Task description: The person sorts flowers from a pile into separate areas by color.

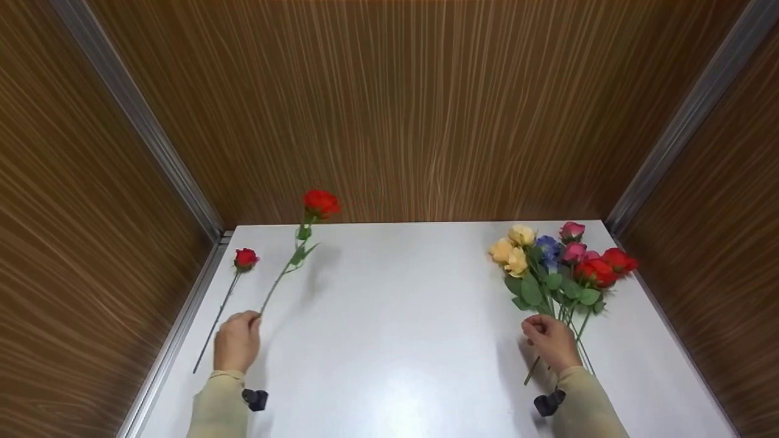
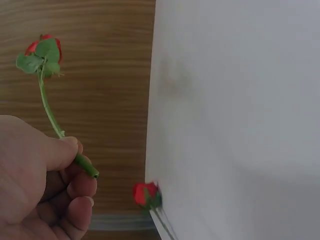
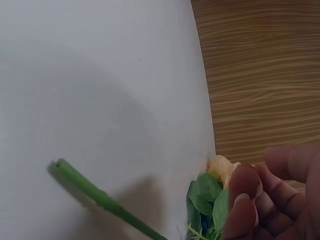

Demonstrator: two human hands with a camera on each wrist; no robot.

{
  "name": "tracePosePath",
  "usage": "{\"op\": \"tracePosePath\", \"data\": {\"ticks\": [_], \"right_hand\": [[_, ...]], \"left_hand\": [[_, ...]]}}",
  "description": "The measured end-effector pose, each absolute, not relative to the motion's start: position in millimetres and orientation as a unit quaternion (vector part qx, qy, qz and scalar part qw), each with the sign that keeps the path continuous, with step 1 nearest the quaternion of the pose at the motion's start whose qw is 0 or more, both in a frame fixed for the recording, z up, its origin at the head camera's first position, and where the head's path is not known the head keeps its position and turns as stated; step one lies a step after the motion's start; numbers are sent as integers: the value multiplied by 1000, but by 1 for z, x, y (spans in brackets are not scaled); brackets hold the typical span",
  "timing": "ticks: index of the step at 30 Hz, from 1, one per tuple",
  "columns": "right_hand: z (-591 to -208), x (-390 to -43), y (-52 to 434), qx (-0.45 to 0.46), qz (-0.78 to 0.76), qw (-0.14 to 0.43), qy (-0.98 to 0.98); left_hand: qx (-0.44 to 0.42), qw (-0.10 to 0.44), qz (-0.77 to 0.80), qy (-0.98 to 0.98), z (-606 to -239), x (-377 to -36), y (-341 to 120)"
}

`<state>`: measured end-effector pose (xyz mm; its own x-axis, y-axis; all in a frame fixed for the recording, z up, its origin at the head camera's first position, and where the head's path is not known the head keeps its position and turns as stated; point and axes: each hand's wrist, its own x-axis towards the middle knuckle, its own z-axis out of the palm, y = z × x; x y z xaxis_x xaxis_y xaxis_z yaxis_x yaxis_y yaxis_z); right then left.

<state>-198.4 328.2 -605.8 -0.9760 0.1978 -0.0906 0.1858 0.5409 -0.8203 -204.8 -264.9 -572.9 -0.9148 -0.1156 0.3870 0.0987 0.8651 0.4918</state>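
Note:
My left hand (image 1: 236, 342) pinches the lower stem of a red artificial flower (image 1: 321, 204) between thumb and fingers. This flower leans up and to the right, raised over the white table (image 1: 401, 304); in the left wrist view the cut stem end (image 2: 95, 173) pokes out past the fingers. Left of it lies a single red rose (image 1: 246, 260) on a thin dark stem. At the right my right hand (image 1: 552, 340) hovers over the stems of several flowers with fingers loosely curled, nothing between thumb and fingertips. A green stem end (image 3: 75, 177) shows beside it.
The pile at the right holds yellow roses (image 1: 516, 260), a blue flower (image 1: 549, 250), pink roses (image 1: 574, 252) and red flowers (image 1: 596, 272). Wood-grain panels (image 1: 389, 109) wall the table at the back and both sides, with metal strips (image 1: 140, 109) at the corners.

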Motion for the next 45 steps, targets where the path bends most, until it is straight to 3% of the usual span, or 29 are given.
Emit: {"op": "tracePosePath", "data": {"ticks": [11, 22, 28, 37, 45], "right_hand": [[-606, -196, 323, -118, 477, -16, -871], [-609, -196, 318, -110, 479, -16, -871], [-608, -197, 317, -113, 482, -19, -869], [-607, -196, 318, -119, 477, -19, -871], [-604, -205, 326, -122, 423, -1, -898]], "left_hand": [[110, 180, -203, -956, -598, -206, -331], [175, 139, -176, -959, -637, -197, -369], [220, 84, -203, -950, -642, -192, -374], [211, 56, -222, -950, -641, -201, -369], [256, 47, -296, -919, -638, -203, -363]]}}
